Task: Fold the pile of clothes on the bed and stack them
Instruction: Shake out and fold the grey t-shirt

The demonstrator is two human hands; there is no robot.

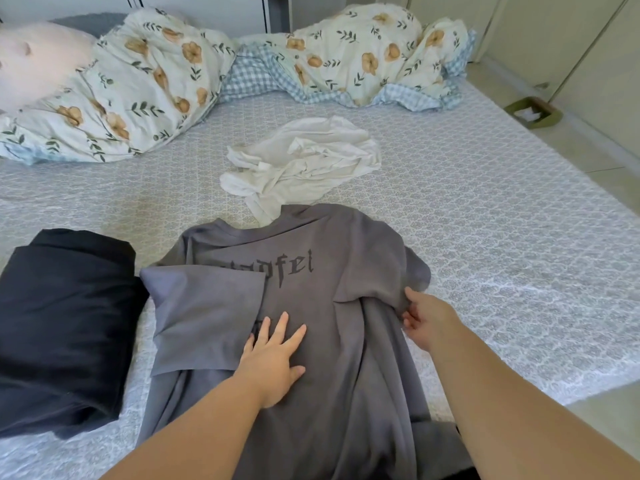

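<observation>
Three garments lie on the bed (485,202): one grey T-shirt (329,306) with dark lettering spread flat at the near edge, one crumpled white garment (304,161) just beyond its collar, and one folded dark garment (59,327) touching the shirt's left side. The grey shirt's left sleeve is folded inward over its body. The left hand (273,358) presses flat on the shirt's middle, fingers straight and spread, beside the folded sleeve's edge. The right hand (429,320) pinches the shirt's right sleeve, fingers curled into the cloth. One small green tray (533,114) holding something white sits on the pale floor to the right of the bed. The bed wears a grey patterned sheet; one floral duvet (156,81) with blue checked lining is bunched along its far side, before pale cupboard doors.
</observation>
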